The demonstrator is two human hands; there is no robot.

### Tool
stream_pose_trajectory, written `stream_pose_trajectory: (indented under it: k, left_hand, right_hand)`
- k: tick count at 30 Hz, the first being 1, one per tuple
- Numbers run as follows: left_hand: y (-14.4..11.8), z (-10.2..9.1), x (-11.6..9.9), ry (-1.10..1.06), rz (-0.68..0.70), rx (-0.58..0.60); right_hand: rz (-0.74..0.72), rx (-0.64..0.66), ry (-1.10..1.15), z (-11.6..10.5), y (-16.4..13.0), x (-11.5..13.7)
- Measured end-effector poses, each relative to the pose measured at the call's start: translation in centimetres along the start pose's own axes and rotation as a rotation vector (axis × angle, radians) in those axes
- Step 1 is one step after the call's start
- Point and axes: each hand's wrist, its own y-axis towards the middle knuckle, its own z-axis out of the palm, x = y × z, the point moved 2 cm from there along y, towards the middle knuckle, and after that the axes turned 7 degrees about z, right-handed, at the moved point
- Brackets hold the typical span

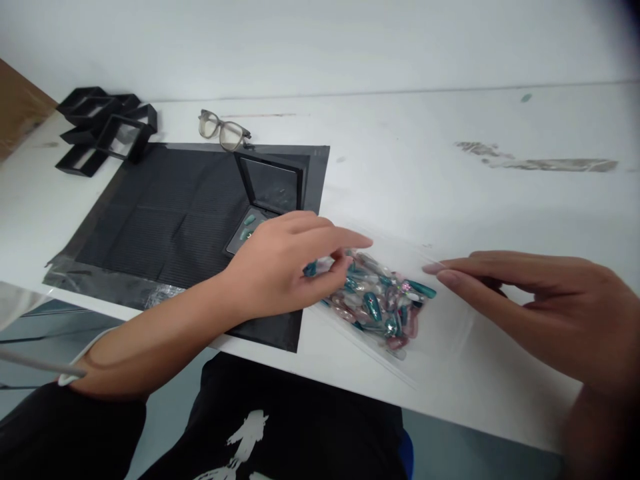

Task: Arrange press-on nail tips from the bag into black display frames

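A clear plastic bag (453, 327) full of teal, pink and glittery press-on nails (373, 307) lies on the table. At its right edge, my right hand (545, 307) pinches the plastic between thumb and forefinger. Over the left end of the bag hangs my left hand (290, 263), its thumb and curled fingers pressed together and the forefinger stretched out. What those fingertips hold, if anything, I cannot make out. Behind my left hand stands a black display case (273, 183) with its lid raised. A few green nails (247, 220) show inside; my hand hides the rest of the case.
Under the case lies a black ribbed mat (145, 207). Several black frame-like boxes (103, 127) are piled at the back left, with eyeglasses (220, 130) beside them. The white table (395, 180) meets a wall at the back and has a front edge near my lap.
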Motion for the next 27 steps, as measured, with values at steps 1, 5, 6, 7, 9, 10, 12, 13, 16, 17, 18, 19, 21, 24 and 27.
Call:
stream_pose_trajectory:
  k: [1,5,6,7,9,10,12,13,16,17,18,19,21,24,27]
  left_hand:
    - [0.01,0.04,0.05,0.06,0.036,0.03]
    - [-0.02,-0.27,0.25,0.274,0.028,0.157]
    - [-0.07,-0.37,0.29,0.302,-0.004,0.197]
    - [-0.13,-0.45,0.3,0.321,-0.031,0.234]
    - [-0.26,-0.51,0.26,0.337,-0.067,0.302]
    - [-0.32,-0.48,0.21,0.329,-0.072,0.334]
    - [-0.41,-0.36,0.08,0.289,-0.064,0.397]
    - [-0.43,-0.31,0.02,0.268,-0.059,0.424]
    - [-0.42,-0.26,-0.07,0.228,-0.073,0.463]
    - [-0.41,-0.28,-0.07,0.225,-0.084,0.464]
    - [-0.4,-0.3,-0.07,0.222,-0.092,0.462]
    - [-0.39,-0.31,-0.05,0.215,-0.096,0.461]
    - [-0.4,-0.32,0.0,0.198,-0.099,0.451]
    - [-0.42,-0.29,0.15,0.174,-0.105,0.435]
    - [-0.42,-0.26,0.24,0.17,-0.094,0.424]
  right_hand:
    - [-0.001,-0.002,0.0,0.0,0.01,0.0]
    - [0.01,-0.009,0.005,0.05,0.06,0.01]
    - [0.015,-0.011,0.006,0.05,0.08,0.02]
    - [0.023,-0.011,0.005,0.05,0.09,0.03]
    - [0.032,-0.012,0.004,0.0,0.08,0.07]
    - [0.036,-0.01,0.005,-0.04,0.07,0.1]
    - [0.041,-0.01,0.01,-0.17,0.03,0.16]
    - [0.042,-0.013,0.012,-0.23,0.01,0.18]
    - [0.032,-0.006,0.011,-0.26,0.01,0.21]
    - [0.024,-0.006,0.009,-0.23,0.03,0.22]
    - [0.018,-0.006,0.006,-0.2,0.05,0.21]
    - [0.012,-0.009,0.003,-0.16,0.07,0.2]
    - [0.008,-0.009,0.0,-0.1,0.09,0.16]
    - [0.008,0.0,-0.001,-0.09,0.06,0.1]
    - [0.003,-0.003,0.002,-0.15,0.04,0.12]
